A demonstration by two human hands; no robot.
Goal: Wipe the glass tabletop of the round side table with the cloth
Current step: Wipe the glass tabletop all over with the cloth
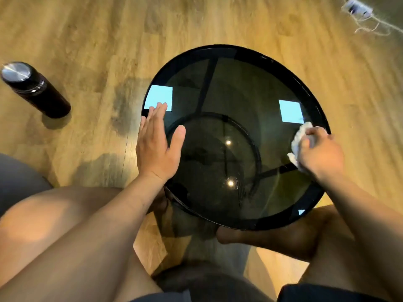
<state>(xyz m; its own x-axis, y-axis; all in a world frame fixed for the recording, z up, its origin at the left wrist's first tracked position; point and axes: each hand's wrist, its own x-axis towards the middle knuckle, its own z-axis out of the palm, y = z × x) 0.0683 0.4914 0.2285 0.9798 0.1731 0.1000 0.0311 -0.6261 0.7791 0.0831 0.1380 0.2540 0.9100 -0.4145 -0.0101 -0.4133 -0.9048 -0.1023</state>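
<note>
My left hand [156, 144] lies flat on the left edge of the glass top [235, 88], fingers straight and together, thumb spread towards the middle, clasping nothing; I judge it is there to steady the round desk [235, 47] so that it does not shift or tip while the other side is rubbed. My right hand [320, 153] is clenched round the white cloth [299, 139], fingers curled over it and pressing it down at the right edge of the glass, just inside the black rim. The cloth is bunched into a wad, not spread out, which I take to give firmer pressure on a small patch. What shows of it sticks out on the thumb side of my fist, and its long axis runs roughly along the curve of the rim, from the end nearer me up and away towards the bright square reflection on the far right of the glass; the rest is hidden under my fingers. Specks and faint smears show near the middle of the glass, so I judge the centre is not yet done. A dark bottle [35, 90] with a metal cap stands on the wooden floor [87, 29], well apart to the left
</note>
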